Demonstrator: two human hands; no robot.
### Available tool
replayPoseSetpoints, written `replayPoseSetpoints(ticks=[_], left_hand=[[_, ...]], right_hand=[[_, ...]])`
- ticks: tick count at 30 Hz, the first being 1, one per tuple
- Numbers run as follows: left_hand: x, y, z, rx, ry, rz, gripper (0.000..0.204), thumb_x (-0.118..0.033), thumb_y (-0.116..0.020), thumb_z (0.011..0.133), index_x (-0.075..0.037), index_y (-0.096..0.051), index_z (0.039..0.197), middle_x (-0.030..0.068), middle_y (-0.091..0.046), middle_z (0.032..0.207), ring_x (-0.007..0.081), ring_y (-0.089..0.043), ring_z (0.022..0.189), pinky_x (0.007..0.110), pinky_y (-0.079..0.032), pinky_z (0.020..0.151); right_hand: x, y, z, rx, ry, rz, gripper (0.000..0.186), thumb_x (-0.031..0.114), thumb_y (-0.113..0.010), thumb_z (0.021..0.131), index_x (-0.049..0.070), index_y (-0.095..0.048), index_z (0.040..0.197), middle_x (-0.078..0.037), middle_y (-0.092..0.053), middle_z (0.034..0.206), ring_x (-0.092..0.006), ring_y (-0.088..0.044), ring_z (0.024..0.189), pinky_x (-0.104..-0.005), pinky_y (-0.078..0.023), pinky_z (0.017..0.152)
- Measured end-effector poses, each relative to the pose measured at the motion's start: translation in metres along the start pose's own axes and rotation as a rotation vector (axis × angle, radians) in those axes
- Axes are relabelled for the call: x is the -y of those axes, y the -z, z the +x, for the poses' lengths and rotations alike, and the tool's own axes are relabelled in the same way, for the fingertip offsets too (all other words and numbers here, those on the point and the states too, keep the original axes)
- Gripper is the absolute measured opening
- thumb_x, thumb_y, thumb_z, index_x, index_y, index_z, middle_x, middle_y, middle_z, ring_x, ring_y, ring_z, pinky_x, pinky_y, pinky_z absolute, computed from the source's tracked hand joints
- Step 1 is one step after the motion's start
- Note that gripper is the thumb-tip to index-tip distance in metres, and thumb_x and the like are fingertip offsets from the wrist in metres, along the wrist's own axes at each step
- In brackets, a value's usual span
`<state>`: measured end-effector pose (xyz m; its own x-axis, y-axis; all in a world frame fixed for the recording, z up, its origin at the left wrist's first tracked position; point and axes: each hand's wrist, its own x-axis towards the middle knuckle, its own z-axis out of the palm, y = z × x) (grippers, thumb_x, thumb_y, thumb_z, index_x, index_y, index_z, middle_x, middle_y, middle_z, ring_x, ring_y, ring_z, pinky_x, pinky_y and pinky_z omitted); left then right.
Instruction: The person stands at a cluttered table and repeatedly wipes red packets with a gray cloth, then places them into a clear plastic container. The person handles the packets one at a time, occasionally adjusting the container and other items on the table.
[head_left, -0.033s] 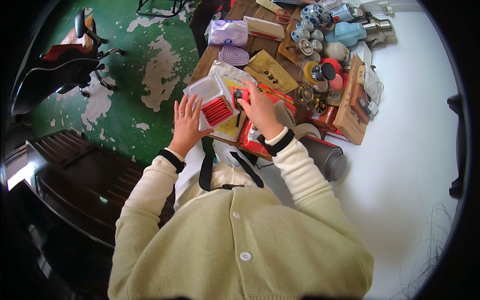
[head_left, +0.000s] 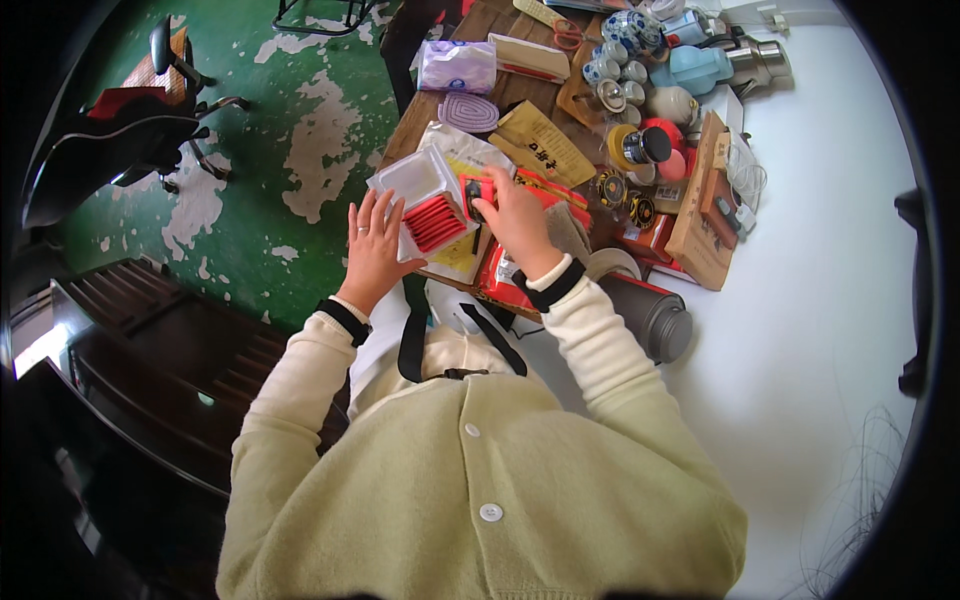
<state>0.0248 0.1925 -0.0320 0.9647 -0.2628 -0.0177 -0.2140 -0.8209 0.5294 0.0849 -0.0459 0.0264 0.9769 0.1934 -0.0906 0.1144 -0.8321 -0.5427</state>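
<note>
A clear plastic box (head_left: 418,180) sits tilted at the near left edge of the table. Several red packets (head_left: 434,222) stand in a row in its nearer part, while the farther part looks bare. My left hand (head_left: 374,248) rests along the box's left side, its fingers stretched and apart, the thumb by the near corner. Just right of the box, my right hand (head_left: 519,217) pinches a small red-and-black packet (head_left: 476,192) between thumb and fingers. Beneath the box lies a white and yellow bag (head_left: 465,146). Next to my right wrist is a larger red bag (head_left: 497,274).
A brown paper bag (head_left: 545,143), a coiled purple mat (head_left: 467,112) and a tissue pack (head_left: 456,66) lie farther back. Jars (head_left: 640,146), cups and a blue-and-white teapot (head_left: 634,32) crowd the right. A dark grey canister (head_left: 655,318) lies near the right forearm.
My right hand has shifted very slightly left, toward the box. The left hand and the box have not visibly moved.
</note>
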Motion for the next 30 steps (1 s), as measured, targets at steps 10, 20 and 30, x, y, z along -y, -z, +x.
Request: replayPoseSetpoints(ticks=[10,20,30], left_hand=[[0.002,-0.004,-0.002,-0.065,-0.039,-0.056,0.092,-0.034,-0.094,0.058,-0.010,-0.056,0.138,0.0133,-0.043,0.148,0.0369,-0.029,0.147,0.052,-0.024,0.123],[0.004,-0.005,0.000,-0.060,-0.032,-0.057,0.092,-0.037,-0.093,0.059,-0.012,-0.056,0.140,0.0128,-0.043,0.149,0.0369,-0.028,0.148,0.053,-0.023,0.123],[0.006,-0.007,0.000,-0.062,-0.040,-0.054,0.092,-0.037,-0.093,0.059,-0.012,-0.056,0.140,0.0131,-0.043,0.150,0.0371,-0.028,0.148,0.054,-0.024,0.122]], right_hand=[[0.007,-0.023,0.006,0.035,0.112,-0.072,0.030,0.013,-0.071,0.084,0.008,-0.060,0.112,-0.016,-0.070,0.095,-0.0381,-0.067,0.089,-0.0468,-0.053,0.074],[0.003,-0.035,0.022,0.150,0.100,-0.116,0.027,0.008,-0.072,0.081,0.006,-0.065,0.107,-0.017,-0.071,0.095,-0.0385,-0.067,0.091,-0.0472,-0.053,0.080],[0.000,-0.035,0.024,0.152,0.139,-0.121,0.024,0.009,-0.070,0.079,0.005,-0.066,0.102,-0.016,-0.070,0.095,-0.0385,-0.065,0.093,-0.0478,-0.052,0.080]])
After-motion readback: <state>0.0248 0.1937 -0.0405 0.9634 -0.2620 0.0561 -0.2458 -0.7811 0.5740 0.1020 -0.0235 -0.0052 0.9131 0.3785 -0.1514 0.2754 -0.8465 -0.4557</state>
